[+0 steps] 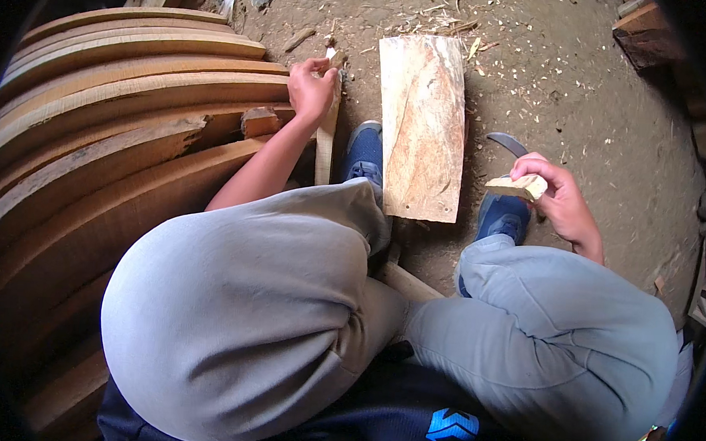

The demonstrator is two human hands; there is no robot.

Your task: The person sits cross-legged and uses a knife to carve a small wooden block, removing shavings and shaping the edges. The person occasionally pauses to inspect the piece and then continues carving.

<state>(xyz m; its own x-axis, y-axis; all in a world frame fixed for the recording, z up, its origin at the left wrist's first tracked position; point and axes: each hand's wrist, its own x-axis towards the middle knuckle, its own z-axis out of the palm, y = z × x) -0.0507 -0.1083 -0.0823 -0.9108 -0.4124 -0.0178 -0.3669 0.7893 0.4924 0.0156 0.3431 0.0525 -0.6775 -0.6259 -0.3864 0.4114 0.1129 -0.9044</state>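
My left hand is closed, thumb and fingers curled at the far end of a narrow pale wooden strip. This strip lies beside my left shoe. On the right, my right hand is wrapped round an adze with a pale, rough wooden head and a curved dark metal blade. The adze is above my right shoe, and its handle is mostly hidden by the hand. Between my feet stands a broad pale wooden block, its upper face scarred; neither hand touches it.
Several long curved planks are stacked on the left, close to my left forearm. Wood shavings litter the dirt floor beyond the block. A brown timber piece lies at the far right. My knees flank the near side.
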